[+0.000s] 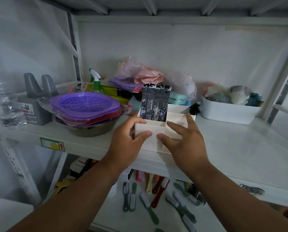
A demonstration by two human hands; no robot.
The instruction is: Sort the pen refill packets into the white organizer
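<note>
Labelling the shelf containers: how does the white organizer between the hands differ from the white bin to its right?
The white organizer is divided into compartments and holds upright pen refill packets; the white bin is heaped with soft items. The organizer is square-cornered, the bin round-cornered. Both are white and stand on the same shelf.

A single wide-angle view is given from a head-worn camera, faced forward and slightly down at a shelf (232,144). The white organizer (154,144) is centred and seen from near, within arm's reach; the left hand (128,139) and right hand (185,141) are seen from behind.
</note>
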